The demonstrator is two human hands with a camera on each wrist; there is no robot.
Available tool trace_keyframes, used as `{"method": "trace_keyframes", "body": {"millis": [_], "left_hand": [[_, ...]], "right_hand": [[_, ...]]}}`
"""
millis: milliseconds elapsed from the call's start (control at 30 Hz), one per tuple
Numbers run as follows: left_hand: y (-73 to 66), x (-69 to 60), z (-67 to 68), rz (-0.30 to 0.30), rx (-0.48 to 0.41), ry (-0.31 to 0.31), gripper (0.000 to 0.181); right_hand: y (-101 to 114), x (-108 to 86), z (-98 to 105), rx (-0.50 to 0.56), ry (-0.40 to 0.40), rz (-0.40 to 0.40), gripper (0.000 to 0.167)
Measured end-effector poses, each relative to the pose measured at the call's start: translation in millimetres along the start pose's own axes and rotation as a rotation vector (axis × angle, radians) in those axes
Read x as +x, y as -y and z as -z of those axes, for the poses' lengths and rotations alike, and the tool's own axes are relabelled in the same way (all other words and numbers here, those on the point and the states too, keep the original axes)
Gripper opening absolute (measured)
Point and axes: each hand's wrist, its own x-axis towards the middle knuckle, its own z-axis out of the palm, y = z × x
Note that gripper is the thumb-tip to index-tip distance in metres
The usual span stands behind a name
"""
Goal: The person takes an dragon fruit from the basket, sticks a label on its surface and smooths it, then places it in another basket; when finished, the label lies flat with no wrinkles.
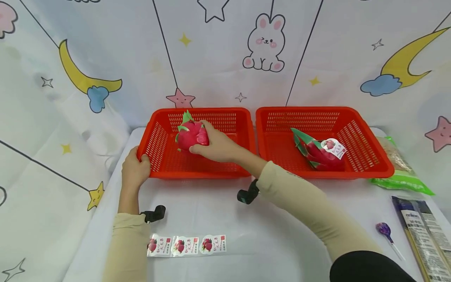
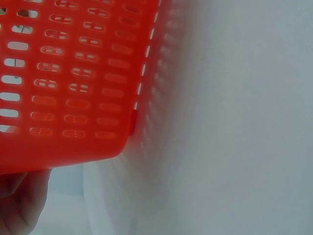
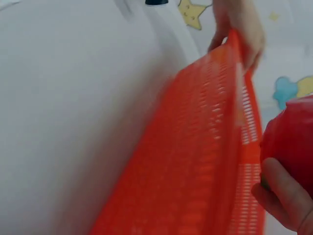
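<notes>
- One dragon fruit [image 1: 188,137], pinched between the right hand's [image 1: 220,145] thumb and fingers, over the left red basket [image 1: 197,173].
- Left hand [image 1: 135,169] gripping that basket's left edge.
- Right red basket [image 1: 275,150] alongside, holding a labelled dragon fruit [image 1: 313,152].
- Sticker strip [image 1: 186,246] on the white table [image 1: 197,207], nearer the person.

A white table [image 1: 197,211] carries two red baskets side by side, the left basket [image 1: 201,174] and the right basket [image 1: 370,173]. In front lies a strip of printed stickers [image 1: 186,245]. Toward the right are a purple lollipop [image 1: 383,228], a long dark packet [image 1: 419,229] and a green-edged bag [image 1: 403,176], perhaps partly under the right basket's rim.
</notes>
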Motion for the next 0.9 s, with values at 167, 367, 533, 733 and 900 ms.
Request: {"method": "trace_keyframes", "body": {"millis": [167,367,533,733,900], "left_hand": [[1.3,-0.6,-1.4,-0.003,0.000,-0.004,0.054],[1.7,0.6,-2.3,0.017,0.004,0.014,0.055],[2.1,3.4,0.5,0.018,0.006,0.006,0.055],[-2.7,1.9,2.2,0.021,0.008,0.008,0.056],[1.0,1.7,-1.2,0.040,0.000,0.007,0.056]], "right_hand": [[-4,-63.7,29,0.008,-0.009,0.121,0.090],[-43,-168.0,44,0.082,0.099,0.158,0.096],[-77,-235.8,51,0.226,0.248,0.032,0.100],[-108,-270.7,44,0.269,0.282,-0.118,0.105],[-128,-266.3,36,0.108,0.218,-0.083,0.105]]}}
